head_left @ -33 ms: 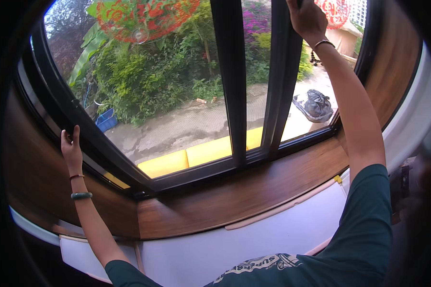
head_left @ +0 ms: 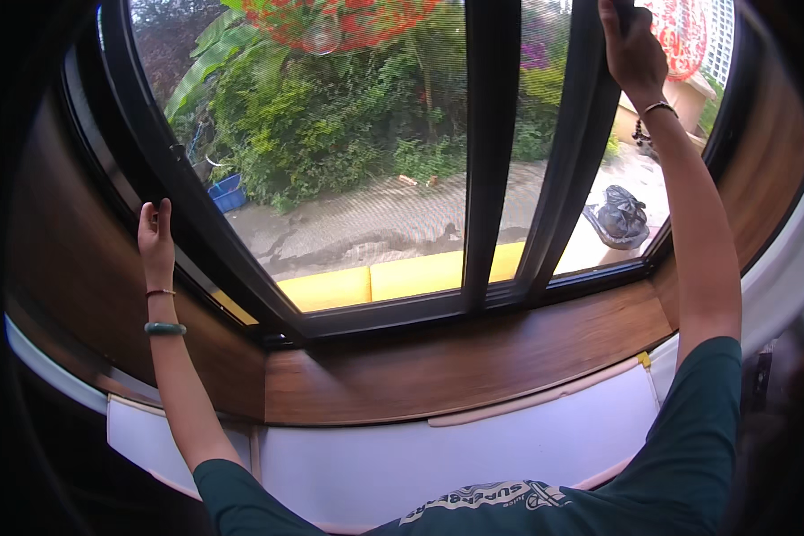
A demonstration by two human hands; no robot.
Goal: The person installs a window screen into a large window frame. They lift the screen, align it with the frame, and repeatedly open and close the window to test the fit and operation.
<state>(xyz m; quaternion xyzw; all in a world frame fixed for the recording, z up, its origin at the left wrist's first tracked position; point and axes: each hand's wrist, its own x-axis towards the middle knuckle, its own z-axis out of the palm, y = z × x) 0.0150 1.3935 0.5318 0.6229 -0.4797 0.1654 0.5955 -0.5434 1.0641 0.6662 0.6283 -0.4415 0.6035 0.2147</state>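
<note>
A black-framed sliding window [head_left: 393, 304] fills the view ahead of me. My right hand [head_left: 639, 62], raised high, wraps round the upright black sash bar [head_left: 570, 170] on the right side; its fingertips are cut off partly by the upper edge. At the left, my left hand [head_left: 157, 234] is up against the black side frame [head_left: 107, 170], two digits pointing up with a small gap between them. The other fingers of that hand are hidden. A second upright bar [head_left: 491, 152] stands between my hands, with mesh screen to its left.
Below the window runs a brown wood-look sill [head_left: 464, 357], with white panels [head_left: 348, 464] under it. Red round decorations [head_left: 339, 22] are on the glass. Outside are yellow blocks [head_left: 411, 277], green bushes [head_left: 330, 134], a blue crate [head_left: 228, 193] and a black plastic bag [head_left: 623, 214].
The whole view has shifted, so the window and both hands sit farther right. The two visible digits of my left hand are closer together. My right hand stays on the sash bar.
</note>
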